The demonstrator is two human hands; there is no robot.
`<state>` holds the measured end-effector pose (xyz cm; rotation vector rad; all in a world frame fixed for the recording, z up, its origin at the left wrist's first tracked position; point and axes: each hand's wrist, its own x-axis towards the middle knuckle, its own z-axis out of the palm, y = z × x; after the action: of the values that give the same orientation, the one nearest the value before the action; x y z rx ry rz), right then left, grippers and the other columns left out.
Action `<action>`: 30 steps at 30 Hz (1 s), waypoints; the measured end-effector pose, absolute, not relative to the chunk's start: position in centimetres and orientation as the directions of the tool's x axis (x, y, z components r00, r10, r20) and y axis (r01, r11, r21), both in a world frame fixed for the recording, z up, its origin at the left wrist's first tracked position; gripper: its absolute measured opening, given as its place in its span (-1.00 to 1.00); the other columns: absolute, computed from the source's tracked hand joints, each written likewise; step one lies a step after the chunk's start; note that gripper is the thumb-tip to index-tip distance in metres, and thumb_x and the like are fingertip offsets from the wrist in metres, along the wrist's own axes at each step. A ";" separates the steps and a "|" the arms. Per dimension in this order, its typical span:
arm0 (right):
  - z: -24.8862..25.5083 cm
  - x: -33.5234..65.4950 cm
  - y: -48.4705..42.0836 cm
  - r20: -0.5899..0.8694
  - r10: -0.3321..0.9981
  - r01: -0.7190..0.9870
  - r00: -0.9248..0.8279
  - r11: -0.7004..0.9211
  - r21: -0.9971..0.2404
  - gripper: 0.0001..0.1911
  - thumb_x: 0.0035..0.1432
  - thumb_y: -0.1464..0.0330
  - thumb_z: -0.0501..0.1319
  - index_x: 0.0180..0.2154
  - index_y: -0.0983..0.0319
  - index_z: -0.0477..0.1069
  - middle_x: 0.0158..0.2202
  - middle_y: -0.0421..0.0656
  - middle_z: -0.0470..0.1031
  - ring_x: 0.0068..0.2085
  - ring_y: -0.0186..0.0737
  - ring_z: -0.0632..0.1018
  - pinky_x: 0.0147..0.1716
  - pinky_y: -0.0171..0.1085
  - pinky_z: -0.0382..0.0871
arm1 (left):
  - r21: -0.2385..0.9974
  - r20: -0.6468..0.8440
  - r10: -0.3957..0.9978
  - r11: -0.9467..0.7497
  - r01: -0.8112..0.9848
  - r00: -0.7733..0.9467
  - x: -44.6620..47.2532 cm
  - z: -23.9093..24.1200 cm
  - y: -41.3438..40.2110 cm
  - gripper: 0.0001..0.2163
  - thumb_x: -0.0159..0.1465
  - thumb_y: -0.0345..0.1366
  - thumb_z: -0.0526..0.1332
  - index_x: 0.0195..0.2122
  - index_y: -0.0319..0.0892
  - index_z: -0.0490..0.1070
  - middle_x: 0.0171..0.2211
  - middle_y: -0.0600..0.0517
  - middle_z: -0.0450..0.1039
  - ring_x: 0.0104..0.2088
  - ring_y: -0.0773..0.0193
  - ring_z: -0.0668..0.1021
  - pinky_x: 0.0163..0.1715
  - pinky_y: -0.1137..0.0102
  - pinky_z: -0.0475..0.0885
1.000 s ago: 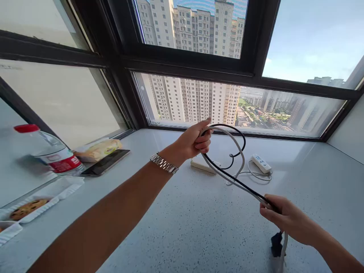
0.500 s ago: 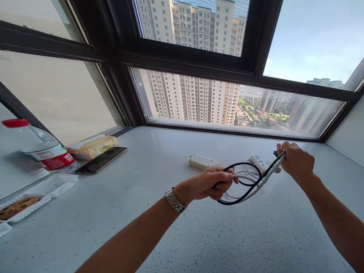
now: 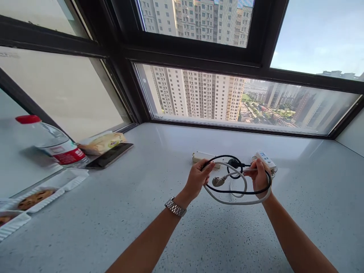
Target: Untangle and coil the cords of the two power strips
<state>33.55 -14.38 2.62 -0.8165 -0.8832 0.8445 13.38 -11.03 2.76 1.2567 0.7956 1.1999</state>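
Note:
My left hand [image 3: 196,177], with a metal watch on its wrist, is closed around looped black and white cables. Opposite it, my right hand [image 3: 259,177] pinches lengths of cable between thumb and fingers. The black cable [image 3: 227,192] and the white cable [image 3: 230,203] form loose loops between the hands and over the right wrist. A grey-white plug [image 3: 218,181] hangs inside the loops, and a black plug [image 3: 234,163] shows above it. Behind my right hand lies a white power strip [image 3: 265,159]. Partly covered by my left hand and the cables is a cream power strip [image 3: 204,156].
On the left, a bottle with a red cap [image 3: 68,151] leans near a wrapped packet [image 3: 105,143] and a phone [image 3: 110,156]. Closer lies a plastic tray [image 3: 75,179] with cookies. Dark-framed windows [image 3: 193,58] border the speckled white counter [image 3: 127,220].
My right hand has moved left and down, closer to my left hand. The cables have gone from a stretched bundle to open loops, and both plugs now show between the hands.

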 end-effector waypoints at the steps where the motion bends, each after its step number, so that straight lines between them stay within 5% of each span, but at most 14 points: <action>1: 2.2 33.6 -14.3 0.281 0.876 -0.355 0.393 0.426 -0.832 -0.54 -0.01 0.01 0.28 -0.60 0.26 0.31 -0.57 -0.29 0.28 -0.64 -0.38 0.46 -0.68 -0.40 0.40 | 0.967 0.155 0.965 -0.104 -0.234 0.214 13.6 2.2 -11.0 -0.58 0.02 0.06 0.34 -0.47 -0.21 0.27 -0.68 0.25 -0.02 -0.70 0.55 0.07 -0.77 0.61 0.03; 6: 1.4 34.7 -14.3 0.219 0.937 -0.640 0.271 0.346 -0.686 -0.58 -0.03 0.11 0.33 -0.63 0.25 0.26 -0.57 -0.33 0.32 -0.68 -0.45 0.41 -0.70 -0.42 0.38 | 0.974 0.156 0.965 -0.115 -0.195 0.212 15.0 0.2 -11.3 -0.56 0.07 0.09 0.27 -0.31 -0.24 0.40 -0.64 0.22 0.02 -0.68 0.53 0.12 -0.75 0.59 0.09; 14: 1.3 33.3 -15.9 0.172 0.985 -0.673 0.019 0.140 -0.726 -0.60 0.04 0.08 0.28 -0.56 0.22 0.24 -0.55 -0.36 0.30 -0.69 -0.46 0.39 -0.72 -0.44 0.36 | 0.970 0.244 0.917 -0.225 -0.095 0.316 15.9 -1.2 -11.6 -0.52 0.12 0.12 0.21 -0.25 -0.26 0.47 -0.46 0.06 0.32 -0.63 0.47 0.30 -0.68 0.53 0.24; 18: 1.2 32.1 -16.8 0.176 0.984 -0.680 -0.031 0.108 -0.725 -0.59 0.04 0.05 0.27 -0.53 0.21 0.25 -0.54 -0.36 0.29 -0.71 -0.48 0.36 -0.74 -0.44 0.34 | 0.914 0.389 0.875 -0.406 -0.003 0.289 16.2 -1.1 -11.8 -0.58 0.20 0.06 0.16 -0.21 -0.21 0.53 -0.28 -0.05 0.41 -0.28 0.24 0.46 -0.27 0.39 0.42; 23: 1.4 32.2 -17.3 0.171 0.985 -0.716 -0.036 0.094 -0.692 -0.62 0.05 0.07 0.28 -0.52 0.20 0.28 -0.51 -0.34 0.33 -0.67 -0.47 0.40 -0.68 -0.44 0.41 | 0.873 0.413 0.851 -0.471 0.125 0.324 16.4 -1.8 -11.5 -0.49 0.25 0.13 0.02 -0.10 -0.16 0.53 0.07 -0.17 0.29 0.01 0.05 0.38 0.05 0.16 0.31; 25: 1.6 32.7 -17.3 0.147 0.989 -0.749 0.034 0.122 -0.652 -0.67 0.07 0.10 0.29 -0.50 0.19 0.33 -0.49 -0.33 0.37 -0.63 -0.46 0.43 -0.61 -0.44 0.45 | 0.866 0.414 0.810 -0.490 0.093 0.416 16.4 -2.2 -11.7 -0.46 0.26 0.13 -0.01 0.04 -0.13 0.44 0.20 -0.18 0.18 0.14 -0.03 0.29 0.16 0.09 0.20; 30: 1.5 33.4 -17.2 0.051 0.978 -0.801 0.202 0.196 -0.565 -0.74 0.05 0.13 0.32 -0.45 0.18 0.43 -0.50 -0.34 0.46 -0.54 -0.44 0.49 -0.46 -0.45 0.48 | 0.917 0.332 0.660 -0.393 -0.067 0.674 16.3 -2.7 -12.9 -0.28 0.25 0.07 0.07 0.35 -0.10 -0.14 0.34 -0.14 -0.11 0.32 -0.03 0.01 0.27 0.04 -0.06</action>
<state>33.38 -17.19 1.50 -0.4691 -0.4514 1.3069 16.26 -12.93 -2.68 1.8172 0.4707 0.8477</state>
